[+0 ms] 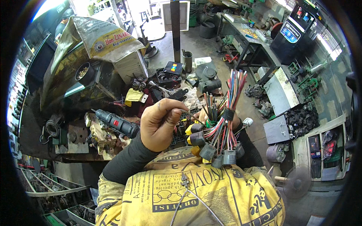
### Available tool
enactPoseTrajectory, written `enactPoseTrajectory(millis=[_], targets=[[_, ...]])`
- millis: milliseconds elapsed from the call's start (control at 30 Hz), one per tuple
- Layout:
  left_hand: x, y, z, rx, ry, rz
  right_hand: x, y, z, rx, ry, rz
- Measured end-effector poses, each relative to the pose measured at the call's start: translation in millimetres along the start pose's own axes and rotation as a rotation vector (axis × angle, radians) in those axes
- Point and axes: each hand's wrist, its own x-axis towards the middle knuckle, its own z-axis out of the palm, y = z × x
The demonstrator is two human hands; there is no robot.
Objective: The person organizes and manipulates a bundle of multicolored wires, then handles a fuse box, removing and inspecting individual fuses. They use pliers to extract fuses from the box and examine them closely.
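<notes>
In front of my chest is a thick bundle of red, black, green and white wires [235,88], with dark tape around its middle. Several grey and black plug connectors [207,151] hang from its lower end, some with yellow parts. My right hand [203,114], largely hidden behind the bundle, holds it up from behind. A pale connector [247,122] sticks out beside that hand. To the left, my left hand [156,126] pinches a thin dark wire [191,113] between thumb and forefinger; this wire runs toward the bundle.
A power tool [117,123] with a red switch lies left of my left forearm. Beyond my hands the bench holds a yellow cloth [134,96], loose wires, a black box [173,68] and a metal cylinder [187,61]. At right stand a workbench [247,41] and a fan [296,182].
</notes>
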Motion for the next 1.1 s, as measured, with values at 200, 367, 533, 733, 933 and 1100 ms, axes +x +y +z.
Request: enactPoseTrajectory(millis=[200,367,533,733,933,1100], targets=[[16,34,-10,0.245,-0.189,0.233,5,-4,8,-0.026,-0.070,-0.009],[23,48,-11,0.275,-0.350,0.288,14,-16,15,-0.078,-0.171,-0.042],[23,58,-14,0.307,-0.439,0.358,28,-35,18,-0.194,-0.360,-0.175],[22,64,-14,0.373,-0.531,0.618,55,-59,16,-0.313,-0.651,-0.460],[20,75,-12,0.352,-0.498,0.713,63,-81,24,-0.452,-0.774,-0.462],[26,76,-19,0.382,-0.527,0.697,63,-79,28,-0.441,-0.739,-0.389]])
